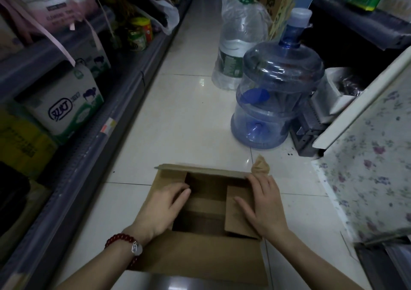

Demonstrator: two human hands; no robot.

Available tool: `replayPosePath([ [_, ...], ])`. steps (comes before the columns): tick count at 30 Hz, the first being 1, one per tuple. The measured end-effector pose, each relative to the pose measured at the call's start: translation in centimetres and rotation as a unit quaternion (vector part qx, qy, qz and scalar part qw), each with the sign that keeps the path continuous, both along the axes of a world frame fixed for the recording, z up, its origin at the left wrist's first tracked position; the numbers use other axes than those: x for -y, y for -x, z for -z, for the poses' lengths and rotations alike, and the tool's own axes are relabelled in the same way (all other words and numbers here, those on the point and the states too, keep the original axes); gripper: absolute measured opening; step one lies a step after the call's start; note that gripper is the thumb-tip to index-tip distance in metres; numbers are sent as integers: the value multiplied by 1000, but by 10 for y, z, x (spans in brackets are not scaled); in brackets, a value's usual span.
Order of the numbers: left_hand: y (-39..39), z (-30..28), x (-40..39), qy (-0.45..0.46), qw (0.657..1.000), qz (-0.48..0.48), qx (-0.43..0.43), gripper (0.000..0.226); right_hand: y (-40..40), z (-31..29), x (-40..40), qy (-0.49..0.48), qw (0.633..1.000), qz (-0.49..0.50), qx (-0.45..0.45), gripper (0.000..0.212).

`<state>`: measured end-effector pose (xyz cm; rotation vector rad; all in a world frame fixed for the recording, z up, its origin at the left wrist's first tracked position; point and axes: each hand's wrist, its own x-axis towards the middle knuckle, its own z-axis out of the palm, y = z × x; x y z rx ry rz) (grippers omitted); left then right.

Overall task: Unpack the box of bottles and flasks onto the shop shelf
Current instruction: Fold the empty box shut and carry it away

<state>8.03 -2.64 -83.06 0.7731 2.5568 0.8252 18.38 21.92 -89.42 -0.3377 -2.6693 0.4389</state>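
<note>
A brown cardboard box sits on the tiled floor in front of me with its top flaps partly spread. The gap between the flaps is dark and I see no bottles or flasks in it. My left hand rests on the left flap, fingers bent over its inner edge. Flat on the right flap lies my right hand, fingers straight. A crumpled strip of brown tape sticks up at the box's far right corner. The shop shelf runs along the left of the aisle.
Tissue packs and jars fill the left shelf. A blue empty water jug and a wrapped water bottle stand on the floor ahead right. A floral-covered surface is on the right. The tiled aisle runs ahead.
</note>
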Motion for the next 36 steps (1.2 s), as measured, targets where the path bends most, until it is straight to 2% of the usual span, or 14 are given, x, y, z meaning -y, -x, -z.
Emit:
replayPosePath([
  [3,9,-6,3,-32,986,-26,-163,50,-14,1,1,61,998,-31,1,64],
  [5,16,-7,0,-14,981,-3,-193,53,-21,-1,2,93,995,-40,11,65],
  [6,17,-7,-3,2,987,11,-159,53,-24,-2,2,104,993,-43,24,70],
  [8,16,-5,-6,49,999,23,-5,53,-28,-6,2,109,991,-44,68,81],
  [10,14,-5,-6,82,992,29,92,56,-33,-13,5,118,984,-49,123,92],
  [12,14,-6,-8,79,991,28,101,56,-40,-21,14,145,977,-59,145,94],
  [17,18,-12,-12,79,992,39,90,55,-78,-36,57,211,958,-119,155,77],
  [21,18,-8,-8,78,991,45,95,54,-105,-26,74,158,960,-138,187,73],
  [24,19,-6,-7,92,991,53,84,53,-114,-9,74,34,983,-136,117,72],
  [26,21,-5,-6,100,989,57,87,55,-106,-7,68,0,990,-119,72,67],
  [30,28,-7,-3,113,987,50,104,63,-71,-27,51,6,998,-64,-27,54],
  [32,32,-6,-2,107,984,32,141,69,-52,-39,43,36,997,-29,-59,52],
  [36,37,-7,3,93,975,17,201,104,-8,-49,28,103,994,16,-16,60],
])
